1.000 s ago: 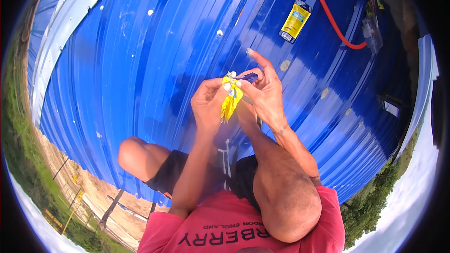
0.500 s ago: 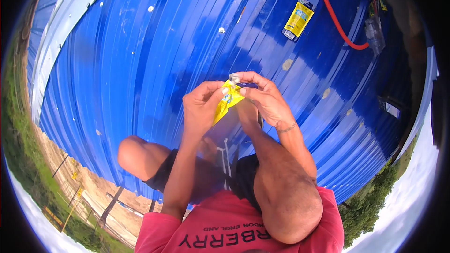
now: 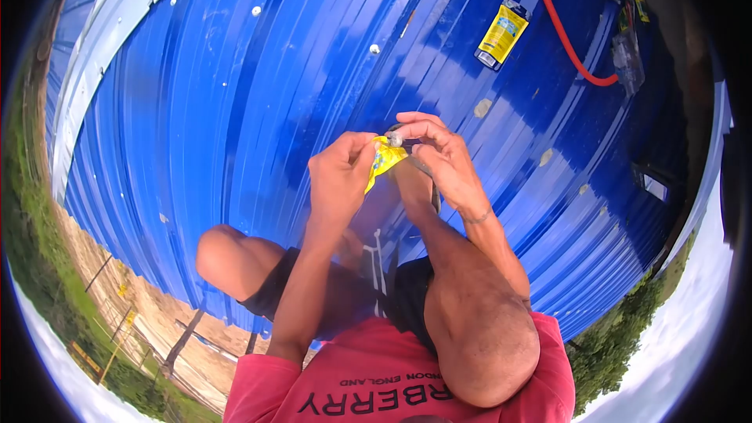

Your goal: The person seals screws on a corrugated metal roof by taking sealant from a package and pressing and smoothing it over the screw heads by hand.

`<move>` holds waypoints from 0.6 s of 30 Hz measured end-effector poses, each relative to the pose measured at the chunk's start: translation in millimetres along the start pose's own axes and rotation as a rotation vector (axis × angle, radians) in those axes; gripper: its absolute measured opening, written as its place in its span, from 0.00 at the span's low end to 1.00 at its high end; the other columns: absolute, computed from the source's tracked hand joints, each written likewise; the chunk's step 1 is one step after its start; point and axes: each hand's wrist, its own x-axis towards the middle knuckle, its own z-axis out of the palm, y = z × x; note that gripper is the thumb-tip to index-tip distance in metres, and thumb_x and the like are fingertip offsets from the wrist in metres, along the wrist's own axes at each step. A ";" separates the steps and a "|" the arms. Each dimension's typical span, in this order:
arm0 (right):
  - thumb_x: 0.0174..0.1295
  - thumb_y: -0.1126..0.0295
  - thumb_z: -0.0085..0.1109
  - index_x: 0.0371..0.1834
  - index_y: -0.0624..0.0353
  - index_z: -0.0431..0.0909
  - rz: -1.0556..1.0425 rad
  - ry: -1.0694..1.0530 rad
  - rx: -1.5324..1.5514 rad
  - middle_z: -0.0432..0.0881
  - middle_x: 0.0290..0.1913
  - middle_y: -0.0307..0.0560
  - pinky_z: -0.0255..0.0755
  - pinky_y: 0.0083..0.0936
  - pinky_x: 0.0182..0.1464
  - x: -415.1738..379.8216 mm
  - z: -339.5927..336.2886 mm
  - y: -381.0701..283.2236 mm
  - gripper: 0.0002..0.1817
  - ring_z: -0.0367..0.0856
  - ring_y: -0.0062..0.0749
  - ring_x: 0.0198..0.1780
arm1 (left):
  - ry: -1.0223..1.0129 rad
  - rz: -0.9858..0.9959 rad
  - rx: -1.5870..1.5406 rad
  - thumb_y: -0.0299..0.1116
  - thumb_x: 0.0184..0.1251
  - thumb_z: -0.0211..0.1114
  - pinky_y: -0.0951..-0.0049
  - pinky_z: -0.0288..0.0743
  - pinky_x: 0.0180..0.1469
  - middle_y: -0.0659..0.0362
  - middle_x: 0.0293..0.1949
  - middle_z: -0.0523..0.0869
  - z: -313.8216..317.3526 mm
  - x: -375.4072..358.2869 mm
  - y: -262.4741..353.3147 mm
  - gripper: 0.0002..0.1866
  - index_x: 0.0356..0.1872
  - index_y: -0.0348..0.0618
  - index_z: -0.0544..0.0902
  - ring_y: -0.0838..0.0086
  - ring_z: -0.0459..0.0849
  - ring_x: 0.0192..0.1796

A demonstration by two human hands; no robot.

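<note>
My left hand (image 3: 342, 175) pinches the edge of a crumpled yellow packet (image 3: 385, 159) between thumb and fingers. My right hand (image 3: 445, 162) is at the packet's upper right corner, its fingers bent together around a small greyish lump (image 3: 395, 141). What the lump is made of is too small to tell. Both hands are held over my bent legs, above the blue metal roof (image 3: 274, 110). Part of the packet is hidden behind the fingers of my left hand.
A flat yellow and dark blue packet (image 3: 503, 34) lies on the roof ahead. To its right curves a red hose (image 3: 562, 39), beside crumpled clear plastic wrapping (image 3: 628, 61). The ribbed sheets carry screw heads. A pale roof edge (image 3: 98, 70) runs along the left.
My right thumb has come away from the yellow packet's face and drawn slightly right, fingers round the grey lump. My left hand still grips the packet, almost in the same place.
</note>
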 end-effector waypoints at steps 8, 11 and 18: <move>0.56 0.84 0.49 0.48 0.59 0.85 -0.108 -0.014 0.026 0.74 0.67 0.49 0.68 0.33 0.67 3.5 -8.5 -50.3 0.20 0.75 0.32 0.65 | 0.154 0.092 0.447 0.28 0.70 0.66 0.65 0.83 0.41 0.46 0.35 0.91 -60.4 27.8 -21.2 0.08 0.44 0.35 0.88 0.61 0.91 0.37; 0.55 0.82 0.48 0.51 0.60 0.82 -0.320 -0.015 0.052 0.74 0.68 0.53 0.64 0.38 0.72 12.9 -21.1 -65.9 0.21 0.73 0.35 0.68 | 0.184 0.056 0.545 0.28 0.71 0.66 0.68 0.83 0.42 0.48 0.36 0.92 -99.7 31.2 -19.2 0.08 0.45 0.34 0.88 0.66 0.92 0.37; 0.53 0.81 0.47 0.49 0.58 0.83 -0.538 0.082 -0.147 0.76 0.67 0.52 0.62 0.35 0.72 48.5 -25.1 -105.9 0.21 0.74 0.35 0.67 | 0.173 -0.005 0.429 0.27 0.71 0.66 0.72 0.81 0.40 0.52 0.34 0.92 -167.2 28.3 21.2 0.08 0.46 0.34 0.87 0.77 0.89 0.35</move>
